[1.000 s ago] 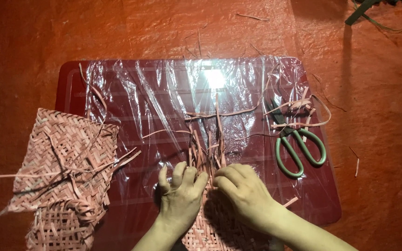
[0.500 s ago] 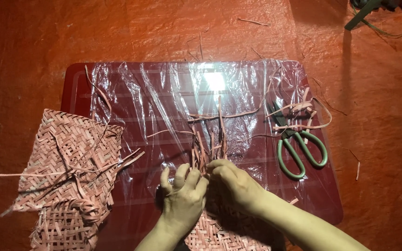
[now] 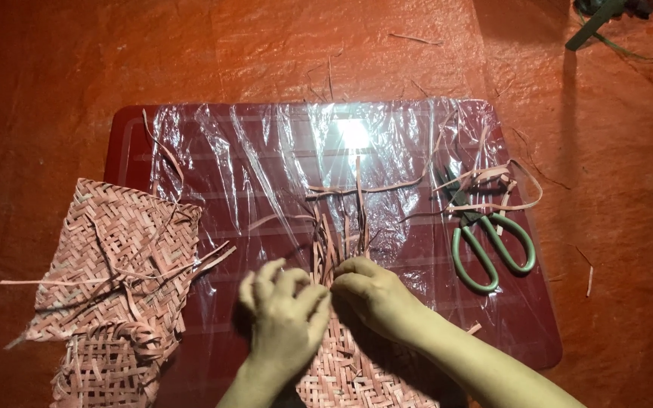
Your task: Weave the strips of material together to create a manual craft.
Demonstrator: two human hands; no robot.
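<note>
My left hand and my right hand meet at the near middle, fingers pinched on the loose strips that stand up from the far edge of a pink woven mat piece. The mat lies under both hands and runs off the bottom of the view. It rests on a dark red board covered with clear plastic film. Thin pink strips fan away from my fingers across the film.
Another pink woven mat lies at the left, half off the board, with a looser woven piece below it. Green-handled scissors rest at the right among curled strips. Orange sheeting covers the ground; a green tool sits far right.
Both hands have shifted slightly toward me and to the left along the mat's edge, with the right hand's fingers closing in on the strips.
</note>
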